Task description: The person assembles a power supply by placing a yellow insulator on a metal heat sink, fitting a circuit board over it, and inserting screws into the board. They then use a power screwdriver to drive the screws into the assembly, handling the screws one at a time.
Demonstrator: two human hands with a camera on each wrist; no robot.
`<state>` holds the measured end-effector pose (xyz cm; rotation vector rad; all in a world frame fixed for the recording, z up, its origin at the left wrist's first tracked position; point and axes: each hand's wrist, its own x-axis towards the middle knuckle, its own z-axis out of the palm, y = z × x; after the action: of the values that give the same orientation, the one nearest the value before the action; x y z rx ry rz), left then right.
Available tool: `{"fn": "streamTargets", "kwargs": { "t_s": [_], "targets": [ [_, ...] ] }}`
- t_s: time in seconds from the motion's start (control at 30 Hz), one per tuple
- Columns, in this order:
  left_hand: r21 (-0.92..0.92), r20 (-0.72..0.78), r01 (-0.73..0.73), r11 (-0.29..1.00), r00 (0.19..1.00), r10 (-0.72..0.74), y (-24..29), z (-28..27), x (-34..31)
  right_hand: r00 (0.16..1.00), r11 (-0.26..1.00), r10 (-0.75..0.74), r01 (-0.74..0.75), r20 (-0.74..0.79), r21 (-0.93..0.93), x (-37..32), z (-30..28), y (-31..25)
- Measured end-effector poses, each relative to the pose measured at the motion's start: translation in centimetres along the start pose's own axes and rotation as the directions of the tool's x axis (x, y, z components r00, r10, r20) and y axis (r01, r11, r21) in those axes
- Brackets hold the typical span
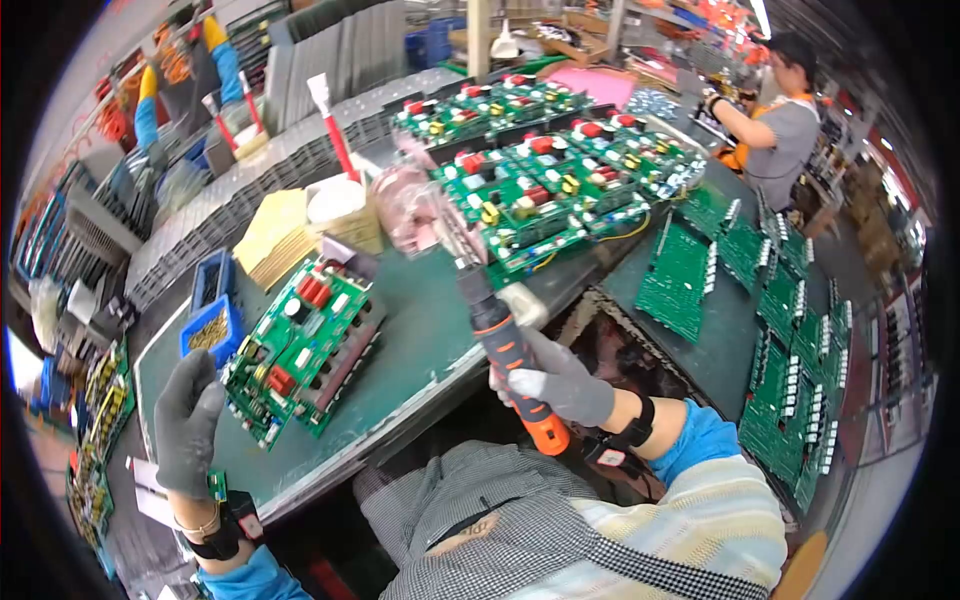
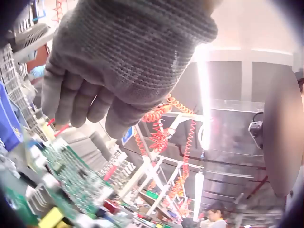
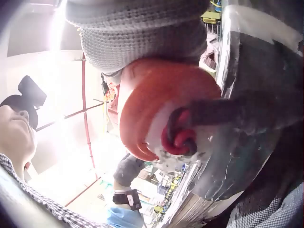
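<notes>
Checked clothing [image 1: 480, 552] fills the bottom centre; at lower left the left hand [image 1: 188, 425], fingers loosely extended, stands below a blue bin [image 1: 236, 324] and beside a circuit board [image 1: 305, 345] left of centre. At centre the right hand [image 1: 568, 385] grips a power screwdriver [image 1: 497, 332], which covers part of a pink bundle [image 1: 402, 205], with component-laden boards [image 1: 540, 185] at upper centre and green boards [image 1: 675, 280] at right.
</notes>
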<state>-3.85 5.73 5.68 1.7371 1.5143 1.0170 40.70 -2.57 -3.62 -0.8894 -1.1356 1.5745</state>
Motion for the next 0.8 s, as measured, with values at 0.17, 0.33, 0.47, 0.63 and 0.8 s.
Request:
{"fn": "streamTargets", "kwargs": {
  "t_s": [0.17, 0.33, 0.47, 0.63, 0.8],
  "targets": [
    [0.213, 0.136, -0.25, 0.945, 0.965, 0.225, 6.5, 4.2, -0.1, 0.997, 0.999, -0.007, 0.004, 0.071, 0.051, -0.8, 0.9, -0.7],
    [0.644, 0.193, -0.321, 0.694, 0.946, 0.259, 4.7, 6.0, 0.4, 0.998, 0.999, -0.004, 0.006, -0.056, 0.034, -0.1, 1.2, -1.4],
    [0.753, 0.171, -0.324, 0.572, 0.936, 0.306, 4.0, 9.3, -2.0, 1.0, 0.997, -0.011, 0.012, -0.015, 0.082, 0.7, 1.0, -0.3],
    [0.839, 0.083, -0.24, 0.488, 0.943, 0.321, 3.3, 11.6, -2.4, 0.998, 0.996, -0.037, 0.033, 0.05, 0.083, 1.6, 1.6, -0.4],
    [0.864, 0.076, -0.239, 0.444, 0.932, 0.355, 3.8, 12.3, -2.2, 0.997, 0.997, 0.051, -0.054, 0.055, 0.053, 1.8, 0.9, -0.3]
  ]
}}
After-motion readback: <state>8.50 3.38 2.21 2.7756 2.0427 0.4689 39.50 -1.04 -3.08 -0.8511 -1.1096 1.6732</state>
